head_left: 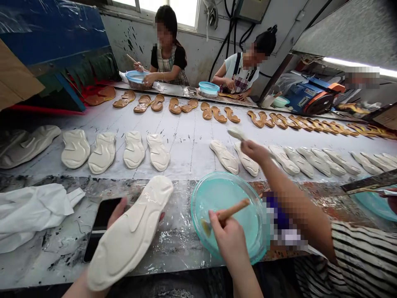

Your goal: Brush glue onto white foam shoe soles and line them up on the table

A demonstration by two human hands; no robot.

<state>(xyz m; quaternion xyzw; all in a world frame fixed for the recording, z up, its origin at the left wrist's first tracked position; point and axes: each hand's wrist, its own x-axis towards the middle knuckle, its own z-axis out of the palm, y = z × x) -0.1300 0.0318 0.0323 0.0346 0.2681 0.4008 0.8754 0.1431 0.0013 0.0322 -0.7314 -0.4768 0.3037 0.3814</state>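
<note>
A white insole [130,231] lies tilted in my left hand [117,213], whose fingers wrap round its edges from beneath. Wet gloss shows near its upper end. My right hand [231,238] pinches a brush [232,210] by its wooden handle. The brush's bristle end points down into the turquoise bowl [198,242], over or in the pale liquid [221,194]; contact with the liquid is unclear.
A long white belt [186,149] carries rows of white insoles [102,152] and brown insoles [175,105]. A phone [104,217] and white cloth [34,211] lie at left. A co-worker's arm [291,198] reaches in from the right. Two people [169,58] sit across the belt.
</note>
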